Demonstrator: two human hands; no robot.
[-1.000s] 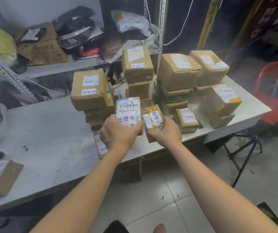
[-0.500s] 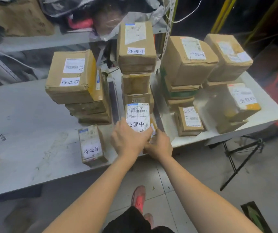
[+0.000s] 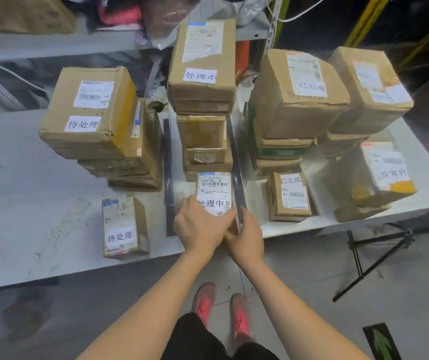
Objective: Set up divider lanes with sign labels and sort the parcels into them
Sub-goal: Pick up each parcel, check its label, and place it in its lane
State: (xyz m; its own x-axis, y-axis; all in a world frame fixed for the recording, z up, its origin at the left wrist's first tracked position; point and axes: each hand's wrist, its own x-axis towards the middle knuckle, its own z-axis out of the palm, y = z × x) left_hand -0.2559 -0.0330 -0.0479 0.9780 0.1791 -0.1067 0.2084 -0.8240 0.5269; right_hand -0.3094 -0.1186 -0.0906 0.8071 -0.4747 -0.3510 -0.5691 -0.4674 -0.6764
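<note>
Many stacked parcels (image 3: 201,61) on pale table (image 3: 26,178)

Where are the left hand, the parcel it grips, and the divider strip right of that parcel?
left hand (image 3: 200,227), head view, back of hand.
parcel (image 3: 214,193), head view, white label.
divider strip (image 3: 235,162), head view, mid-length.

This is a parcel-sorting back room, the kind found in a courier depot or stockroom. Taped cardboard parcels (image 3: 201,100) stand stacked from 10 to 2 o'clock on a scuffed white table (image 3: 26,190). Most carry a barcoded shipping label (image 3: 94,94) and a printed status sign (image 3: 199,76). Dark divider strips (image 3: 168,157) run toward 12 o'clock between the stacks. Behind, from 10 to 12 o'clock, a slotted-angle steel shelf (image 3: 60,46) holds poly mailer bags (image 3: 166,19) and another carton (image 3: 26,14). Bare tiled floor (image 3: 299,276) lies at 6 o'clock.
</note>
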